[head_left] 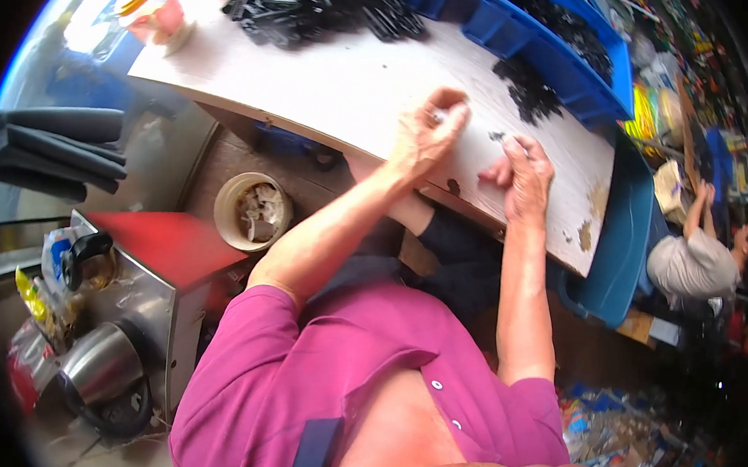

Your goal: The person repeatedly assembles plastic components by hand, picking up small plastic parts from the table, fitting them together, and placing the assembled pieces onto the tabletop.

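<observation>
Over the pale tabletop (354, 86), my left hand (428, 133) is closed, its thumb and index finger curled toward each other. A tiny whitish spot shows between them, too small to name. To its right, my right hand (525, 178) pinches a small dark piece (496, 136) at its fingertips; the kind of piece cannot be made out. The two hands are apart. A heap of small black parts (528, 91) lies on the table just beyond my right hand, beside a blue bin (592, 102).
Bundles of long black pieces (282, 12) lie at the table's far side, near a lidded jar (153, 18). A teal tub (610, 276) stands against the right end. Left are a bucket (225, 212) with scraps and a kettle (103, 369). Another person (693, 265) is at far right.
</observation>
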A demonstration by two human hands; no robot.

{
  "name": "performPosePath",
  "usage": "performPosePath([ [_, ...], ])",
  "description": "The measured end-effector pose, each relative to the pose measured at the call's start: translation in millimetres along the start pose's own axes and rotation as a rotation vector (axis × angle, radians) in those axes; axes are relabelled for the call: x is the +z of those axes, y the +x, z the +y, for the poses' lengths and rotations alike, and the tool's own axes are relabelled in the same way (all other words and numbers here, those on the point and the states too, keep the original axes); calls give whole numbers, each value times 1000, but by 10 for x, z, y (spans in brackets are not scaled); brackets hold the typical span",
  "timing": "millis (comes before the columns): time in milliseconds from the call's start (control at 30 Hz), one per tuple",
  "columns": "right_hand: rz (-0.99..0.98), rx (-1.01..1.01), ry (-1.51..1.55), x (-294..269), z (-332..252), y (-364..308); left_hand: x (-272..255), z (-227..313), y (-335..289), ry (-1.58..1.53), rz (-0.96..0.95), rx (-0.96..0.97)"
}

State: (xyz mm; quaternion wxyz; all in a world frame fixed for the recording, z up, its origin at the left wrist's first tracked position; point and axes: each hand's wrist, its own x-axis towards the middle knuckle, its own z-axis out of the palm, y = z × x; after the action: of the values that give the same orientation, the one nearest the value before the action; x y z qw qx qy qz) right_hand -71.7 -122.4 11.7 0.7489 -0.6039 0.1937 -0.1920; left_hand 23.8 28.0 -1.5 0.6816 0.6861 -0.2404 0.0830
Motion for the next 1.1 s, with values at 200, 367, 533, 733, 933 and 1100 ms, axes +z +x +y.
performPosePath([
  [200, -84, -38, 69, 11, 16, -14, -1823, -538, 1227, 933, 420, 402],
  [367, -75, -28, 105, -66, 31, 1, -2032, -702, 1496, 832, 113, 341],
  [533, -30, -36, 78, 19, -15, -17, -1893, -746, 1437, 921, 115, 467],
  [733, -22, -53, 63, 30, -7, -17, -1596, -719, 1286, 928, -49, 478],
  [933, -15, -54, 71, 19, 0, -15, -1358, -552, 1073, 926, -212, 550],
  [1100, -13, -42, 82, 21, 5, -18, -1244, -486, 989, 853, -220, 640],
])
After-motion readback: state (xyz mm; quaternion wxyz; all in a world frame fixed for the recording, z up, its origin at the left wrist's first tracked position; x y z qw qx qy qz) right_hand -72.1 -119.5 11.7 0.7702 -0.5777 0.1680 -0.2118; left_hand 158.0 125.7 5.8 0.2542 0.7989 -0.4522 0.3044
